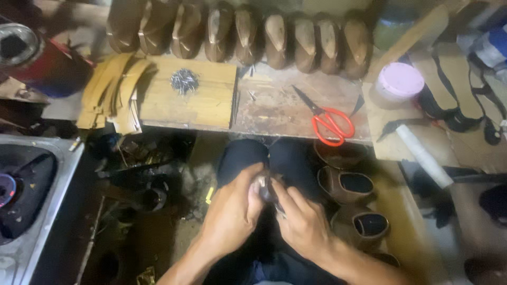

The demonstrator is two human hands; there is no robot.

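Both hands are bunched together over the lap, working one small dark piece (265, 189) between them. The left hand (232, 214) curls its fingers and thumb around the near side of it, pressed in tight; the right hand (303, 224) comes in from the other side, index finger laid along the top and thumb tucked under, pinching the same piece. It is blurred and mostly covered, so what it is exactly cannot be made out: something dark with a paler glint at the left thumb, held just above the knees in dark trousers (266, 158).

Judging by how the fingers fold around it, it looks light and somewhat pliable, more leather or fabric than anything rigid. A two-handed pinch at the edges suits it; a loose hold would let it slip or twist.

Just right of the knees, brown shoe uppers (348, 184) with dark linings stand in a row on the floor. Ahead, the worn wooden bench (274, 113) carries red-handled scissors (330, 124), a heap of small nails (184, 81) on a pale board (195, 103), and a stack of tan strips (111, 89). Wooden shoe lasts (248, 34) line the back. Far right, a pink-lidded tub (400, 80) and a white roll (424, 155).
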